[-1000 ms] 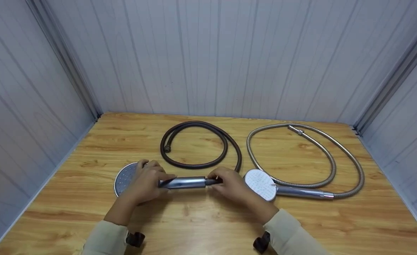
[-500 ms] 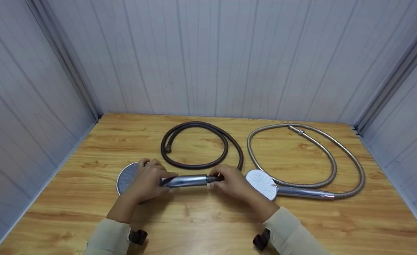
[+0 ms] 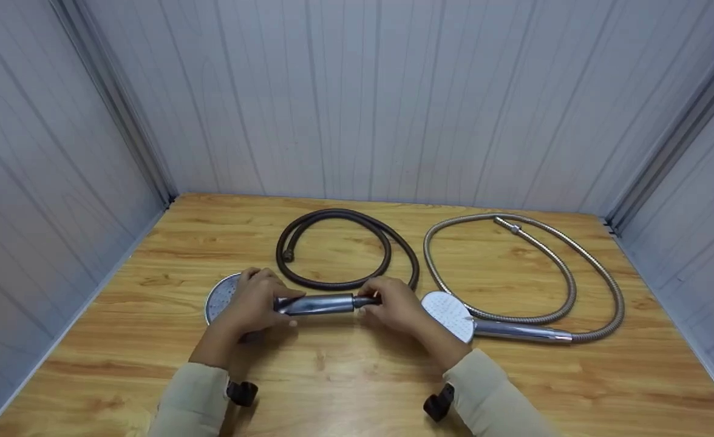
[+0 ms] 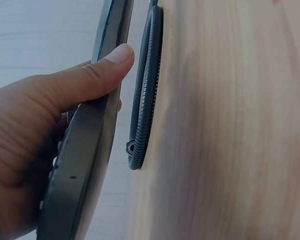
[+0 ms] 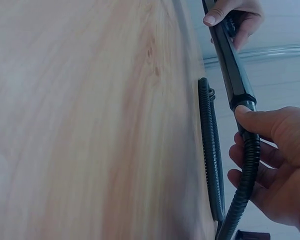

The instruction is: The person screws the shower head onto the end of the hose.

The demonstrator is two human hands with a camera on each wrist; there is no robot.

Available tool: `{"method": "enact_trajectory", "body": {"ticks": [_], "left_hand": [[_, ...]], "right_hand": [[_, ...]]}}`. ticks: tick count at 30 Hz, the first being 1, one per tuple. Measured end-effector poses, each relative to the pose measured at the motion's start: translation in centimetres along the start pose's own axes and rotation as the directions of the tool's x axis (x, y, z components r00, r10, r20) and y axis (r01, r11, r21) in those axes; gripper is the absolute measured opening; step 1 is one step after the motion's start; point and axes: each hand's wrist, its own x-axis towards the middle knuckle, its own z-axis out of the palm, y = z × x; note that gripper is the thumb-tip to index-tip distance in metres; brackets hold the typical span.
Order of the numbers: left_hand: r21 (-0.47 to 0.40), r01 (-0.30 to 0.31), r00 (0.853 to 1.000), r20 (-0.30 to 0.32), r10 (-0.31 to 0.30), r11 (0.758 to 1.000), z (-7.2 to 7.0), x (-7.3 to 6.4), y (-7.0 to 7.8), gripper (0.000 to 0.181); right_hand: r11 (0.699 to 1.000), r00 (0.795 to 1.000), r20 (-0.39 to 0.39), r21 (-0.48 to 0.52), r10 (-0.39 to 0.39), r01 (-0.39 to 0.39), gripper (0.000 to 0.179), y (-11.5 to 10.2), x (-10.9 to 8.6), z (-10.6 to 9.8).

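Observation:
My left hand (image 3: pixel 252 304) grips a dark grey shower head (image 3: pixel 221 296) near its neck, the thumb laid along the handle in the left wrist view. The silvery handle (image 3: pixel 320 304) points right, raised off the table. At its end my right hand (image 3: pixel 392 305) pinches the connector (image 5: pixel 246 112) of a black shower hose (image 5: pixel 247 170) between thumb and fingers. Connector and handle meet in line in the right wrist view. The rest of that hose lies coiled on the table behind the hands, its free end nut (image 3: pixel 288 255) at the coil's left side.
Right of my right hand lies a second shower head (image 3: pixel 448 315) with a white face and chrome handle, joined to a looped silver metal hose (image 3: pixel 618 303). The wood-grain table (image 3: pixel 345 388) is bounded by pale panel walls (image 3: pixel 369 97).
Both hands have risen slightly in the head view with the shower head and hose end. The left hand has shifted a little to the right. The second shower head has stayed put.

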Motion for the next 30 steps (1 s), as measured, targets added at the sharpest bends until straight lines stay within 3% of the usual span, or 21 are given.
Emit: {"method": "enact_trajectory", "body": {"ticks": [12,30], "left_hand": [[-0.009,0.045,0.998,0.035,-0.045,0.999,0.5,1.0,-1.1,0.05],[-0.129,0.021,0.994,0.108,-0.007,0.991,1.4,1.8,-2.5,0.047]], "right_hand": [[0.998,0.998,0.019,-0.015,0.058,-0.058,0.012,0.1,0.7,0.5],[0.992,0.996,0.012,-0.088,0.091,-0.09,0.014,0.1,0.8,1.3]]}}
